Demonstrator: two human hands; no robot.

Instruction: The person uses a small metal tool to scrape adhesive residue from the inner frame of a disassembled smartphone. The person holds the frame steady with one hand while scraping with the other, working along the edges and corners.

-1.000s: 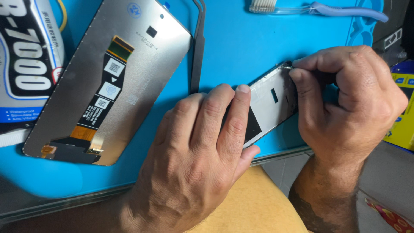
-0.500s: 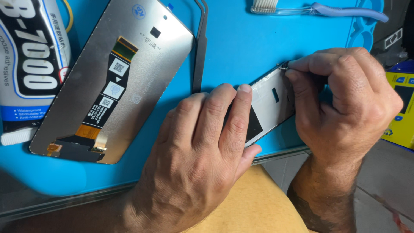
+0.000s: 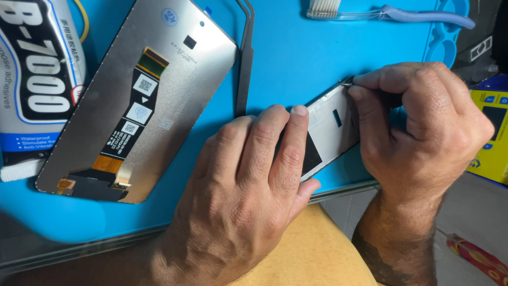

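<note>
My left hand lies flat on a phone body at the front edge of the blue mat, pressing it down with the fingers. My right hand has its fingers pinched at the phone's top corner, thumb and forefinger closed on a small metal piece that I cannot make out. The phone's inner face shows white and black areas; most of it is hidden under my hands. A detached display panel lies face down to the left, its flex cable showing.
A large adhesive tube lies at the far left. A black frame strip runs beside the display. A toothbrush lies at the mat's top. Yellow packaging is at the right; a red-handled tool lies on the floor.
My hands stay where they were on the phone. The view has drifted slightly, so the display panel and tube sit a little further right.
</note>
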